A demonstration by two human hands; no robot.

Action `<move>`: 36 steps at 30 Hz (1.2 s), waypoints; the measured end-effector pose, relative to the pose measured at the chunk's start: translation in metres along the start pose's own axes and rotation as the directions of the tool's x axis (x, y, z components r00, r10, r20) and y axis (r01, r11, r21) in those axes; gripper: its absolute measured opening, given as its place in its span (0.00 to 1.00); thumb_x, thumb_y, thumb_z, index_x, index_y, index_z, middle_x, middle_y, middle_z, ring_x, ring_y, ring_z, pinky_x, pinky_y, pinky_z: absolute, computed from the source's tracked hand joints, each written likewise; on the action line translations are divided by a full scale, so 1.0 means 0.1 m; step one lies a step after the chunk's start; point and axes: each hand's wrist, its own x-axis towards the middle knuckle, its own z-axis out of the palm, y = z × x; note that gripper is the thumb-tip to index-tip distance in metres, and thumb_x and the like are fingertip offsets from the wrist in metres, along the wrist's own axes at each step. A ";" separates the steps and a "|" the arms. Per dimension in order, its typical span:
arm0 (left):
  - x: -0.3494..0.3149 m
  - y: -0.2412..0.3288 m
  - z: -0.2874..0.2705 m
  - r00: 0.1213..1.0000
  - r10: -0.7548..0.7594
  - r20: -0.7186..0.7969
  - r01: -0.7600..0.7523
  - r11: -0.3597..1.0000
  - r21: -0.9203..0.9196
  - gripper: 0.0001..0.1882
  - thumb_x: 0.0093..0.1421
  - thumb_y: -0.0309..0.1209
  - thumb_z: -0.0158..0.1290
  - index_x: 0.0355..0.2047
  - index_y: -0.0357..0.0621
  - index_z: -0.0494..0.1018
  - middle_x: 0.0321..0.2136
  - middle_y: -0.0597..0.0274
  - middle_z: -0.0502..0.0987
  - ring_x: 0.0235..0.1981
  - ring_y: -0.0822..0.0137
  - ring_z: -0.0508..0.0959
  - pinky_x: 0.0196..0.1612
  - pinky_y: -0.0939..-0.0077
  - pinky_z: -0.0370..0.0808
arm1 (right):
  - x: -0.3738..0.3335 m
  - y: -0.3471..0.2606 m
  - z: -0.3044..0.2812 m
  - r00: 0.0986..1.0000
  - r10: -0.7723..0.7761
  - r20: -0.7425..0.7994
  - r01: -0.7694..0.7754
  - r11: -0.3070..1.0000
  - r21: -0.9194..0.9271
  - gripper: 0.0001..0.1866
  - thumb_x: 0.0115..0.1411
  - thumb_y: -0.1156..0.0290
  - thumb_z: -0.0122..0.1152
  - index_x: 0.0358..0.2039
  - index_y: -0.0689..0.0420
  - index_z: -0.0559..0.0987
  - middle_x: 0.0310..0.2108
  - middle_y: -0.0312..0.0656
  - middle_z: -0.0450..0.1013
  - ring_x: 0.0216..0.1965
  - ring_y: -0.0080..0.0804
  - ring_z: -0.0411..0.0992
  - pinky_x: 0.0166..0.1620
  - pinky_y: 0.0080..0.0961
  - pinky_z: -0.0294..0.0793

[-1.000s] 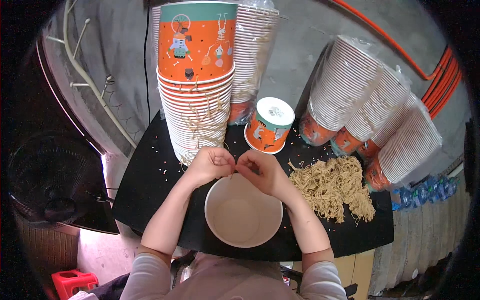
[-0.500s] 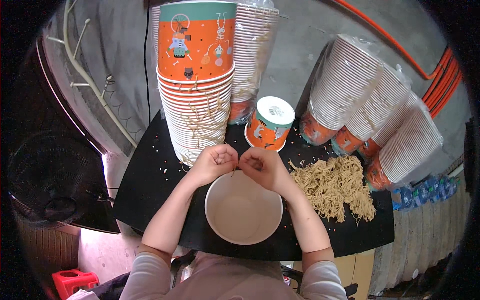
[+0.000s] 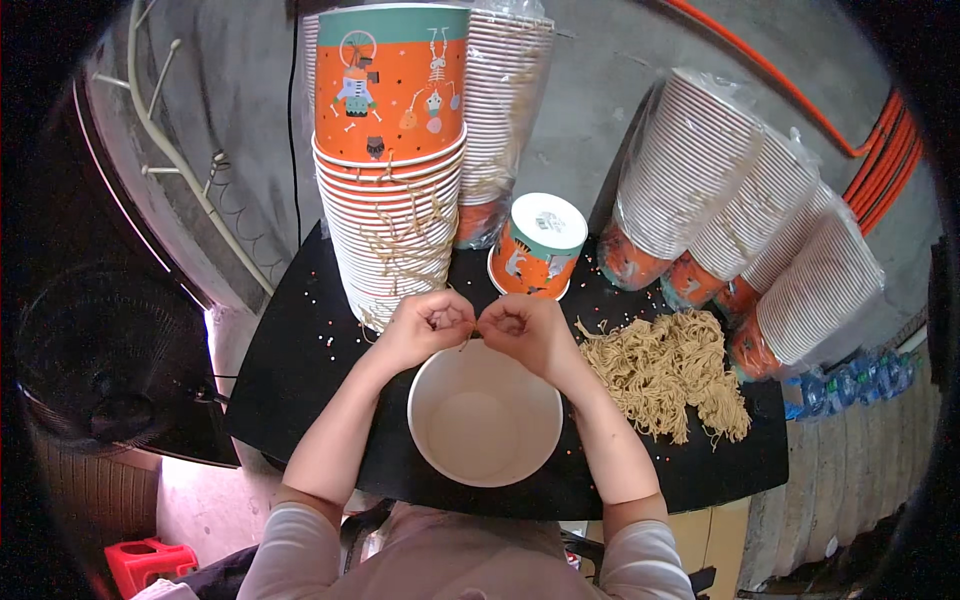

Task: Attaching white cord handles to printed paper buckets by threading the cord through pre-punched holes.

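An open paper bucket (image 3: 430, 400) with a pale inside stands at the near edge of the black table. My left hand (image 3: 430, 325) and my right hand (image 3: 527, 335) meet over its far rim, fingers curled and thumbs close together. Both pinch a thin piece of tan twine (image 3: 467, 344), of which only a short bit shows between the fingertips. Right of my right hand lies a tangled heap of tan twine (image 3: 665, 375). Behind my left hand rises a tall stack of upside-down orange buckets (image 3: 390, 100), with twine loops hanging from their rims.
A single upturned orange bucket (image 3: 540, 250) stands behind my right hand. Plastic-wrapped bucket stacks (image 3: 690, 160) line the back right, and another wrapped stack (image 3: 505, 110) is behind the tall one. Small beads dot the tabletop (image 3: 290, 390). A dark fan (image 3: 100, 370) is at left.
The fingertips have shifted slightly, with the right hand curling a little further. The bucket has moved very slightly left; the twine stays between both hands.
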 end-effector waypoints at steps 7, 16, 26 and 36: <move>0.00 0.01 -0.01 1.000 0.018 0.014 -0.018 1.000 -0.021 0.05 0.60 0.20 0.60 0.36 0.39 0.78 0.26 0.72 0.78 0.27 0.84 0.75 0.30 0.86 0.71 | 0.02 0.06 0.02 0.999 0.047 0.013 -0.048 0.998 0.047 0.05 0.61 0.76 0.67 0.35 0.65 0.83 0.26 0.31 0.78 0.28 0.11 0.73 0.31 0.14 0.72; -0.01 -0.04 -0.03 0.999 0.038 0.026 -0.038 0.999 -0.009 0.05 0.59 0.21 0.62 0.36 0.39 0.79 0.27 0.70 0.79 0.29 0.82 0.77 0.32 0.84 0.73 | 0.04 0.06 -0.03 0.985 0.139 0.098 -0.157 0.966 0.205 0.05 0.62 0.76 0.66 0.35 0.64 0.84 0.26 0.31 0.79 0.27 0.12 0.73 0.28 0.14 0.71; -0.02 0.01 -0.01 0.994 0.097 0.056 -0.099 0.995 0.028 0.07 0.59 0.21 0.64 0.38 0.39 0.81 0.29 0.68 0.80 0.28 0.81 0.76 0.32 0.83 0.72 | 0.06 0.15 -0.07 0.961 0.166 0.222 -0.222 0.940 0.259 0.05 0.61 0.76 0.66 0.36 0.63 0.82 0.32 0.34 0.79 0.33 0.17 0.76 0.36 0.17 0.76; -0.01 0.05 0.00 0.990 0.125 0.071 -0.128 0.990 0.050 0.05 0.59 0.21 0.64 0.36 0.39 0.82 0.28 0.68 0.81 0.28 0.82 0.77 0.31 0.84 0.72 | 0.08 0.23 -0.10 0.962 0.174 0.212 -0.239 0.909 0.341 0.03 0.63 0.79 0.56 0.34 0.61 0.78 0.29 0.32 0.76 0.30 0.14 0.72 0.33 0.13 0.71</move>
